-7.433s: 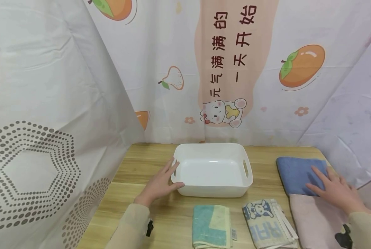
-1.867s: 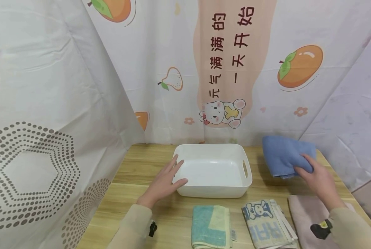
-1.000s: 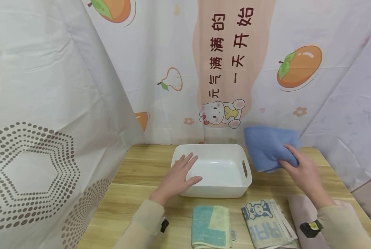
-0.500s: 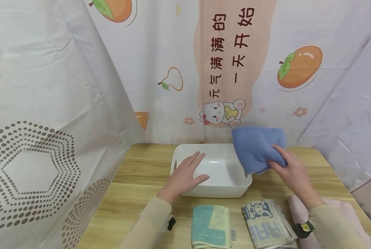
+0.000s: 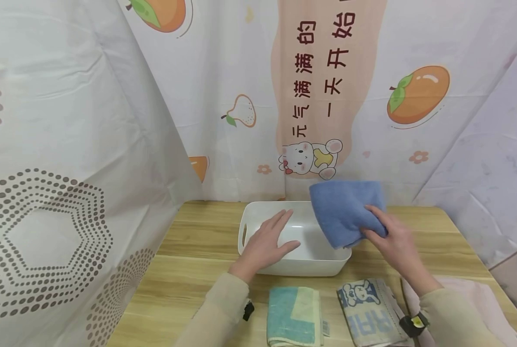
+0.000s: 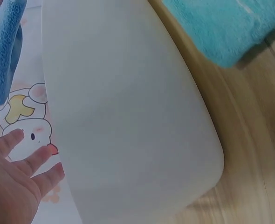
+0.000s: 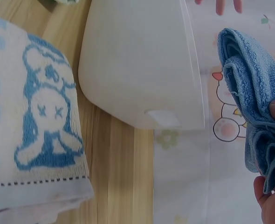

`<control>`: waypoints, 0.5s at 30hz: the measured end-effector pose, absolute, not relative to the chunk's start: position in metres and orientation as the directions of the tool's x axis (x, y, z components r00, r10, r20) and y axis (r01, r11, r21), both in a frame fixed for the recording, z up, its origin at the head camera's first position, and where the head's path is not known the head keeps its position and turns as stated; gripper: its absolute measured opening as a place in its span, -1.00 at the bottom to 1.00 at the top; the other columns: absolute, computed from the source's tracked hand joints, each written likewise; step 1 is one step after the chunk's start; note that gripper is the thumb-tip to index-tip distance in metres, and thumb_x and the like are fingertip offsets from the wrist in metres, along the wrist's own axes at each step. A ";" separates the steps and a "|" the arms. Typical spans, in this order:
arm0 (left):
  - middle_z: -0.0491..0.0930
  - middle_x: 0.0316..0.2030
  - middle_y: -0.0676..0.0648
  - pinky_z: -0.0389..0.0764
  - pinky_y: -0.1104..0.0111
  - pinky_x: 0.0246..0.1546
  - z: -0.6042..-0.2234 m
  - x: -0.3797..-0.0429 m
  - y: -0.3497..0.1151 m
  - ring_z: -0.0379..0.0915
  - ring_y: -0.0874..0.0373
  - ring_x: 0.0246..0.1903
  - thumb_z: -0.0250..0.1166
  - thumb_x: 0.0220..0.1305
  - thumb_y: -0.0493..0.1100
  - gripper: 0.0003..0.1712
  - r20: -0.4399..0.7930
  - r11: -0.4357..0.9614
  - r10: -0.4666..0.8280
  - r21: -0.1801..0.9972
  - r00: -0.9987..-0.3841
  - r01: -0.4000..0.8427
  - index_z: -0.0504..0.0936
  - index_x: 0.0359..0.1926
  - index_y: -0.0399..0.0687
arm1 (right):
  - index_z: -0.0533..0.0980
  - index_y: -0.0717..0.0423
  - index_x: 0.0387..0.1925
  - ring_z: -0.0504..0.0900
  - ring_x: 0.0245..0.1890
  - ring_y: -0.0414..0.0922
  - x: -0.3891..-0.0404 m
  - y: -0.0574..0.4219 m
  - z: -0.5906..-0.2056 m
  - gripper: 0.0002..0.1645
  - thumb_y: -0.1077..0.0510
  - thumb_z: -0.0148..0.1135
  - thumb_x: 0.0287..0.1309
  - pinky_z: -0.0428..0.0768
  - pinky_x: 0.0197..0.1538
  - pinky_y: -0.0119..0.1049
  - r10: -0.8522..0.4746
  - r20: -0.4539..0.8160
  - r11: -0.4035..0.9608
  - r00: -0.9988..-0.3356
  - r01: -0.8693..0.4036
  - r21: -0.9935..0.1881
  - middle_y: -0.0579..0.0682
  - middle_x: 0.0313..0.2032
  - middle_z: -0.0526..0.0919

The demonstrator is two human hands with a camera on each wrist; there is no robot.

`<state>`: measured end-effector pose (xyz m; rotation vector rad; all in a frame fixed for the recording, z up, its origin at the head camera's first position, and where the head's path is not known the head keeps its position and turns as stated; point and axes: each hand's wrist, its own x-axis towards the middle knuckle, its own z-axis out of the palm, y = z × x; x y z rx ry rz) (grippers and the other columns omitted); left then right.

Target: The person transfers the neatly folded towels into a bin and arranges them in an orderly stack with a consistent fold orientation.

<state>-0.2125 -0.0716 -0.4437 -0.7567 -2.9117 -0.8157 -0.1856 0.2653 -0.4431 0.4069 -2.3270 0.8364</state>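
Observation:
My right hand (image 5: 393,241) pinches a folded blue towel (image 5: 345,212) by its right edge, thumb on one side and fingers on the other. The towel hangs above the right end of a white plastic bin (image 5: 297,267), covering that end in the head view. Folded layers of the towel (image 7: 254,79) show in the right wrist view. Over the bin's left part my left hand (image 5: 267,243) is held with its fingers spread, holding nothing. In the left wrist view, the fingers of the left hand (image 6: 16,182) stand apart near the bin's rim.
In front of the bin lie a folded teal and yellow towel (image 5: 293,315) and a folded rabbit-pattern towel (image 5: 369,308). A pink towel (image 5: 471,299) lies at the right, partly under my right forearm. Behind the wooden table (image 5: 189,241) hangs a printed curtain (image 5: 237,62).
The blue towel was lifted off the table's right side by my right hand and carried left to the bin. My left hand moved right, from the bin's left edge to over the bin.

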 end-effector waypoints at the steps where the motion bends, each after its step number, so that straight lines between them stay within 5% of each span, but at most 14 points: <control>1: 0.05 0.60 0.05 0.40 -0.12 0.32 -0.444 -0.212 -0.070 0.11 -0.05 0.51 0.14 0.40 0.40 -0.06 0.153 0.741 0.446 0.490 -0.882 0.460 -0.06 0.63 0.43 | 0.52 0.16 0.27 0.62 -0.07 0.38 -0.185 0.264 -0.443 -0.23 0.39 0.51 -0.05 0.50 -0.08 0.25 -0.074 0.648 0.749 -0.758 -0.471 -0.466 0.42 -0.04 0.65; 15: -0.01 0.60 0.18 0.32 -0.08 0.40 -0.441 -0.215 -0.050 0.05 0.04 0.54 0.19 0.41 0.33 0.00 0.163 0.671 0.426 0.603 -0.890 0.431 -0.17 0.64 0.41 | 0.52 0.11 0.29 0.65 -0.17 0.25 -0.179 0.241 -0.446 -0.25 0.36 0.51 0.01 0.57 -0.20 0.20 -0.104 0.618 0.731 -0.779 -0.481 -0.484 0.31 -0.14 0.64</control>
